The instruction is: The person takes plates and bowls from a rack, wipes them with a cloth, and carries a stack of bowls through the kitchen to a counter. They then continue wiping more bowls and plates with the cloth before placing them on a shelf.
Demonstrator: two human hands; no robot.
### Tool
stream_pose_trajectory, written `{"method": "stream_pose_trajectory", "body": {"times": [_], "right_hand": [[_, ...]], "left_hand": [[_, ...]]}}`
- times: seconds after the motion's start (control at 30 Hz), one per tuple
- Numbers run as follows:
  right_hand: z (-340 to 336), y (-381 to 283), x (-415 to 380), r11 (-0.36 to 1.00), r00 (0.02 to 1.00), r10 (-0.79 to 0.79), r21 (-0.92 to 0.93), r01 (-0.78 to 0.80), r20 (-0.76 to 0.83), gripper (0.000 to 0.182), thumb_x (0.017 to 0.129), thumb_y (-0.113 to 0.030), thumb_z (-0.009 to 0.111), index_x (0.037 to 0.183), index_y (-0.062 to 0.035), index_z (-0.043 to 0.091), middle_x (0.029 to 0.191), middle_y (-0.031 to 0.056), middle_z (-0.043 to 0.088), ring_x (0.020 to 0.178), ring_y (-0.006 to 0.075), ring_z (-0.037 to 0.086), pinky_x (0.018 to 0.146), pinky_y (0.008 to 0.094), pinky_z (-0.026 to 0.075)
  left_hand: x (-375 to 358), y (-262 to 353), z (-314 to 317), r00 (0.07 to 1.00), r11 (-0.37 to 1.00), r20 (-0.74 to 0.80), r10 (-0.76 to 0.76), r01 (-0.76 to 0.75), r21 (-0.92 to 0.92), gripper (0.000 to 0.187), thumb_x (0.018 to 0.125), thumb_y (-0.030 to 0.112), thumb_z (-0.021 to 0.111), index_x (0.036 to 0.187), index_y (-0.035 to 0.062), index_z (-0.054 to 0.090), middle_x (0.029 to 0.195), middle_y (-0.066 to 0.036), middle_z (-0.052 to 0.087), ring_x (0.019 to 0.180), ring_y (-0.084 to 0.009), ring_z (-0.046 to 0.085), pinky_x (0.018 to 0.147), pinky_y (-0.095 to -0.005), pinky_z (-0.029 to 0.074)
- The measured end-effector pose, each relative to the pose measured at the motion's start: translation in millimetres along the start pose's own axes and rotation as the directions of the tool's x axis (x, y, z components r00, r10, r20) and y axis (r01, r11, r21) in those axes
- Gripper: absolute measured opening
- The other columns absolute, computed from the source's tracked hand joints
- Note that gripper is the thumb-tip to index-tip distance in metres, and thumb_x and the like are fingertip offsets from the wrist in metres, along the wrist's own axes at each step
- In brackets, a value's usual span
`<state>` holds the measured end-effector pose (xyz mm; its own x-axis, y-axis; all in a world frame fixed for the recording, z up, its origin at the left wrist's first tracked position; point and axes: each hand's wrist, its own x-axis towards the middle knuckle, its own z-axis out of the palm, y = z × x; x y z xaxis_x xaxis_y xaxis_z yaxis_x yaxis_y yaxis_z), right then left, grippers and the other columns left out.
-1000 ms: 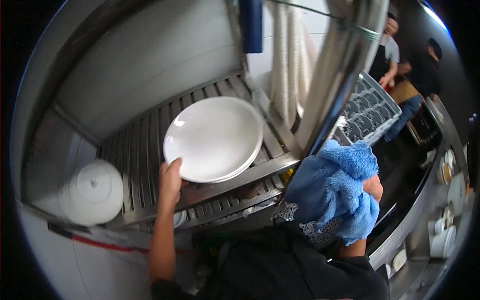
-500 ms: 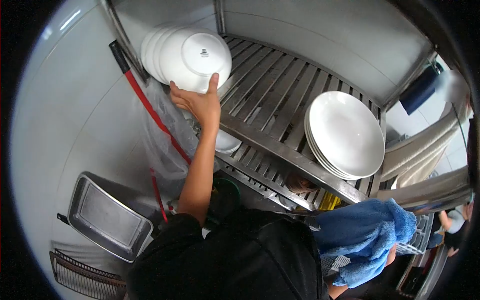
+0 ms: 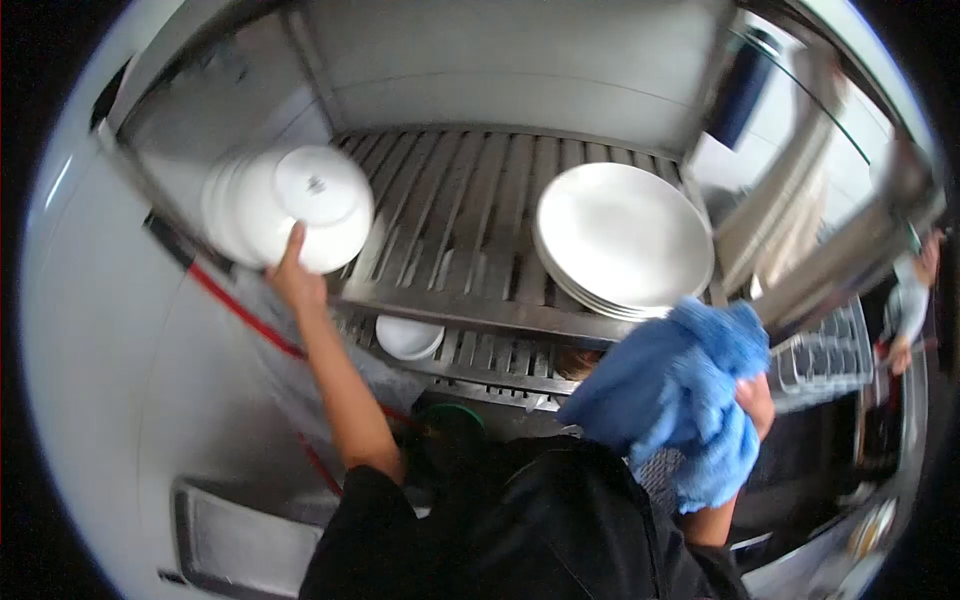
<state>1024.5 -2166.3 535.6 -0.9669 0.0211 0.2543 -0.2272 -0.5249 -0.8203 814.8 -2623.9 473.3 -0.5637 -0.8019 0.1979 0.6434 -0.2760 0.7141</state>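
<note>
On the left of the upper slatted shelf, several white plates (image 3: 322, 215) stand on edge, leaning with their undersides showing. My left hand (image 3: 298, 278) grips the lower rim of the front plate, thumb over its underside; the other fingers are mostly hidden behind it. My right hand (image 3: 756, 402) is closed on a fluffy blue cloth (image 3: 680, 390), which hangs in front of the shelf's right end. Just behind the cloth lies a stack of large white plates (image 3: 625, 235), face up on the slats.
The metal shelf (image 3: 450, 220) has a lower tier with a white bowl (image 3: 408, 337). A red pole (image 3: 240, 313) and clear plastic are at left, a metal tray (image 3: 250, 545) below. Another person's arm (image 3: 910, 310) shows at far right, beyond a dish rack (image 3: 822, 350).
The view has turned, so the shelf looks more level. The blue cloth in my right hand has come up nearer the large plate stack. My left hand is still at the leaning plates.
</note>
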Motion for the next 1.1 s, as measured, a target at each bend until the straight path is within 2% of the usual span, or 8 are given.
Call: {"method": "stream_pose_trajectory", "body": {"times": [0.4, 0.53, 0.6, 0.67, 0.73, 0.8, 0.9, 1.1], "right_hand": [[106.0, 11.2, 74.6, 0.864, 0.921, -0.241, -0.365, 0.347, 0.304, 0.064, 0.085, -0.026, 0.071, 0.139, -0.0025, 0.044, 0.130, 0.0135, 0.054, 0.115, 0.0189, 0.053, 0.099, 0.0328, 0.041], [177.4, 75.6, 102.4, 0.335, 0.655, -0.489, -0.570, 0.751, 0.576, 0.068, 0.080, -0.041, 0.070, 0.133, -0.0033, 0.049, 0.137, 0.0311, 0.034, 0.133, 0.0499, 0.026, 0.109, 0.0559, 0.027], [182.1, 87.8, 119.6, 0.100, 0.495, -0.679, -0.600, 0.794, 0.542, 0.063, 0.079, -0.042, 0.070, 0.126, -0.0030, 0.054, 0.137, 0.0312, 0.036, 0.131, 0.0484, 0.031, 0.108, 0.0543, 0.029], [171.4, 83.5, 145.6, 0.300, 0.608, -0.670, -0.594, 0.746, 0.425, 0.056, 0.081, -0.038, 0.069, 0.122, -0.0019, 0.056, 0.137, 0.0291, 0.039, 0.132, 0.0424, 0.034, 0.109, 0.0491, 0.031], [153.3, 69.3, 179.4, 0.707, 0.842, -0.463, -0.458, 0.540, 0.278, 0.047, 0.086, -0.035, 0.063, 0.120, -0.0037, 0.058, 0.132, 0.0259, 0.046, 0.124, 0.0362, 0.045, 0.104, 0.0452, 0.037], [135.7, 105.9, 215.5, 0.992, 0.971, -0.125, 0.012, 0.125, 0.205, 0.039, 0.093, -0.035, 0.055, 0.119, -0.0066, 0.058, 0.118, 0.0189, 0.059, 0.108, 0.0288, 0.058, 0.093, 0.0408, 0.044], [136.9, 145.5, 179.2, 0.992, 0.987, 0.001, 0.125, -0.021, 0.163, 0.033, 0.088, -0.026, 0.057, 0.113, -0.0050, 0.058, 0.111, 0.0165, 0.060, 0.099, 0.0260, 0.058, 0.086, 0.0397, 0.045], [134.1, 63.2, 99.4, 0.673, 0.821, -0.561, -0.520, 0.526, 0.105, 0.023, 0.078, -0.007, 0.062, 0.100, -0.0018, 0.058, 0.095, 0.0115, 0.063, 0.081, 0.0203, 0.059, 0.071, 0.0374, 0.047]], "left_hand": [[-80.0, 71.4, 45.6, 0.892, 0.901, 0.431, 0.135, -0.292, 0.322, 0.041, 0.075, -0.002, 0.075, 0.113, -0.0106, 0.061, 0.107, -0.018, 0.066, 0.093, -0.0264, 0.064, 0.078, -0.0383, 0.054], [-129.7, 59.3, 18.0, 0.938, 0.954, 0.289, 0.190, -0.245, 0.171, 0.036, 0.091, 0.024, 0.058, 0.110, -0.0060, 0.061, 0.103, -0.012, 0.067, 0.091, -0.0240, 0.062, 0.083, -0.0386, 0.049], [-123.0, 57.2, -12.6, 0.791, 0.625, 0.479, 0.380, -0.601, 0.498, 0.037, 0.086, 0.023, 0.064, 0.108, -0.0066, 0.062, 0.098, -0.011, 0.067, 0.086, -0.0235, 0.063, 0.078, -0.0379, 0.050], [-112.5, 61.1, -46.0, 0.586, 0.076, 0.693, 0.420, -0.784, 0.617, 0.038, 0.082, 0.022, 0.070, 0.105, -0.0072, 0.063, 0.092, -0.010, 0.067, 0.082, -0.0229, 0.064, 0.073, -0.0373, 0.052], [-160.9, 110.6, 10.6, 0.677, 0.776, 0.720, 0.153, -0.533, 0.337, 0.028, 0.080, 0.011, 0.073, 0.102, -0.0057, 0.065, 0.095, -0.014, 0.069, 0.081, -0.0214, 0.065, 0.076, -0.0346, 0.052], [-195.3, 136.8, 39.5, 0.626, 0.709, 0.743, 0.237, -0.634, 0.309, 0.029, 0.071, 0.001, 0.077, 0.097, -0.0056, 0.067, 0.092, -0.014, 0.070, 0.079, -0.0192, 0.066, 0.073, -0.0329, 0.053], [-199.4, 133.4, 53.8, 0.384, 0.549, 0.858, 0.341, -0.822, 0.150, 0.022, 0.069, 0.000, 0.078, 0.088, -0.0048, 0.068, 0.081, -0.017, 0.068, 0.065, -0.0281, 0.065, 0.060, -0.0355, 0.050], [-170.3, 126.6, 76.7, 0.062, 0.326, 0.979, 0.196, -0.945, -0.006, 0.012, 0.070, -0.008, 0.066, 0.081, -0.0044, 0.062, 0.079, -0.018, 0.065, 0.061, -0.0356, 0.060, 0.053, -0.0401, 0.046]]}}
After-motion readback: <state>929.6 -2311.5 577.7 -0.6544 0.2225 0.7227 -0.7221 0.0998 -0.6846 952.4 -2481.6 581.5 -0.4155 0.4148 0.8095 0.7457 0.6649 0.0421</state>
